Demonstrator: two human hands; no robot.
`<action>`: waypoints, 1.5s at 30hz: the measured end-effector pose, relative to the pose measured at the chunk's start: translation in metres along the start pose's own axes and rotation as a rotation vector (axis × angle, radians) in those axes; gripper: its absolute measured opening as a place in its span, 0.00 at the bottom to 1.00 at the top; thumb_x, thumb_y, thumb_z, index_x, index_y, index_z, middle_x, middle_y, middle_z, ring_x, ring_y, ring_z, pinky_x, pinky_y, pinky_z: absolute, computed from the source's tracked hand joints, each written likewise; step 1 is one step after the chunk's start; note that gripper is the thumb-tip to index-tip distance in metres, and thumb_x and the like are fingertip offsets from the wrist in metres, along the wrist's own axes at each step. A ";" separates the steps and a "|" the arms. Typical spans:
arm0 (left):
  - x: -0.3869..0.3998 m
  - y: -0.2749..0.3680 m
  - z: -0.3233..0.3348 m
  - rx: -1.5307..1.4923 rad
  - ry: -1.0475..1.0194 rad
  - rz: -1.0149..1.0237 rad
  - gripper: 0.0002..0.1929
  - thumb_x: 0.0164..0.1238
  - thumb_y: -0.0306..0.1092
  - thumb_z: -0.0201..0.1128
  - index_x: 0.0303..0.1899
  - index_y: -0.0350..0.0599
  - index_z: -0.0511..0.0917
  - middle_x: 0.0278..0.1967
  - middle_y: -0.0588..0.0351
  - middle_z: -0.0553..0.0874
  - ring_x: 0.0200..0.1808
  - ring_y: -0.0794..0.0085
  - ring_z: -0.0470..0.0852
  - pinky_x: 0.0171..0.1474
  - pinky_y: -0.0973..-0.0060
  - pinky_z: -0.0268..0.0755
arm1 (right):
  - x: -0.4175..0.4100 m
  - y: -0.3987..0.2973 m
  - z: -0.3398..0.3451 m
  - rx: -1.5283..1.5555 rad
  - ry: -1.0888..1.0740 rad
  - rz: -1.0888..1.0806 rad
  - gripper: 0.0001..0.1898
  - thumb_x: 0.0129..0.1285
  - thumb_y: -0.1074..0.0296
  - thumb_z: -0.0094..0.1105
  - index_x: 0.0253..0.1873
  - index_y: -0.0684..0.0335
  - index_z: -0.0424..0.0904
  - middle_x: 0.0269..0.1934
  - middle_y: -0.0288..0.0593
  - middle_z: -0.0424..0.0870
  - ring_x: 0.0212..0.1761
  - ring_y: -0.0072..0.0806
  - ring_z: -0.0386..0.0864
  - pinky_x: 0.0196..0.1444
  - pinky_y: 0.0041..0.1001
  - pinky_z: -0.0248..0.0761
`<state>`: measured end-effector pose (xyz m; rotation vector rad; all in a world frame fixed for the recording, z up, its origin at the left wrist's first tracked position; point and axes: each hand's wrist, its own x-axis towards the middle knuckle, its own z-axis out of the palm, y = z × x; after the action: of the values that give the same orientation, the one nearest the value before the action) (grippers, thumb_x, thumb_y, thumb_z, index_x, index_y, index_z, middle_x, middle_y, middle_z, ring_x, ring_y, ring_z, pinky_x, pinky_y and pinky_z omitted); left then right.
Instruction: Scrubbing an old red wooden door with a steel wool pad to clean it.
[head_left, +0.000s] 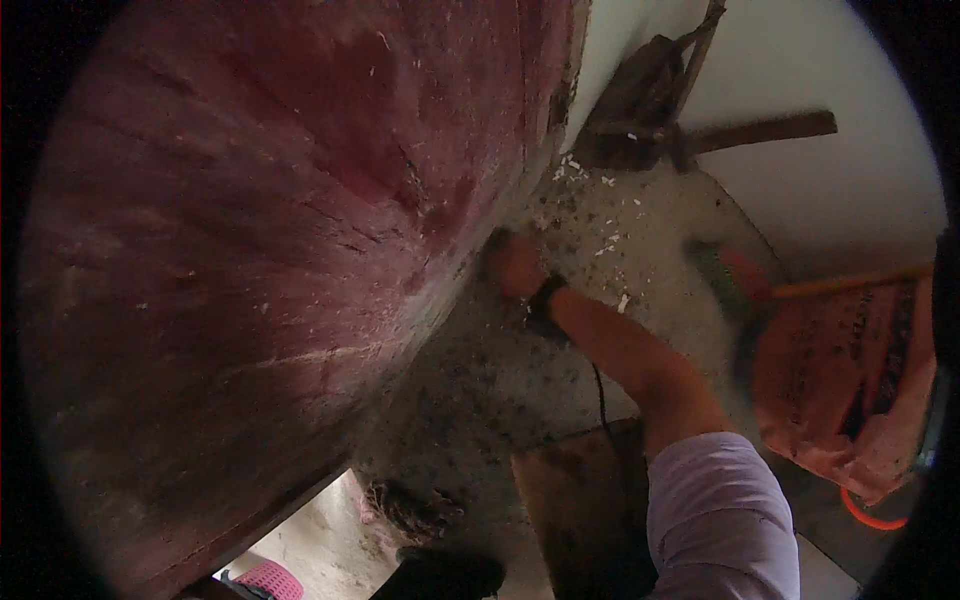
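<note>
My right hand reaches down to the foot of a worn, red-painted wall. It is blurred, and a dark patch at its fingers does not show clearly whether something is held. A dark band circles the wrist, and a pale sleeve covers the upper arm. Below the forearm runs a thin dark cord. White flakes lie scattered over the stained floor past the hand. My left hand is out of view.
A broom head, green and red, joins a yellowish handle beside an orange sack bearing writing. Dark wooden pieces lean in the far corner. Nearer are a brown board, a frayed bundle and a dark shoe.
</note>
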<state>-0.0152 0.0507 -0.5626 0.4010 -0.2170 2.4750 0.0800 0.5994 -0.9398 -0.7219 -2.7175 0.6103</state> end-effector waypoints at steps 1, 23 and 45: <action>0.000 0.003 0.002 -0.013 -0.012 -0.015 0.26 0.79 0.41 0.45 0.70 0.36 0.67 0.71 0.46 0.69 0.68 0.56 0.70 0.72 0.63 0.60 | -0.008 -0.014 0.004 0.013 -0.150 -0.037 0.13 0.59 0.65 0.56 0.43 0.65 0.83 0.41 0.54 0.85 0.39 0.51 0.82 0.46 0.45 0.74; -0.053 0.106 0.048 0.539 -0.204 0.265 0.42 0.73 0.64 0.52 0.74 0.35 0.60 0.74 0.45 0.64 0.72 0.55 0.62 0.76 0.62 0.49 | -0.075 -0.153 0.022 0.037 -0.079 -0.596 0.08 0.55 0.71 0.62 0.37 0.65 0.86 0.39 0.46 0.85 0.47 0.44 0.80 0.45 0.40 0.76; 0.022 -0.061 0.063 2.055 1.121 1.175 0.49 0.75 0.72 0.24 0.73 0.29 0.55 0.71 0.30 0.63 0.65 0.43 0.71 0.68 0.49 0.68 | -0.027 -0.121 0.040 -0.002 -0.198 0.032 0.13 0.51 0.64 0.62 0.41 0.60 0.85 0.37 0.50 0.86 0.43 0.45 0.84 0.44 0.41 0.76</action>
<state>0.0194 0.0957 -0.4927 -0.6544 3.2669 2.1780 0.0391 0.4771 -0.9228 -0.7429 -2.8915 0.7217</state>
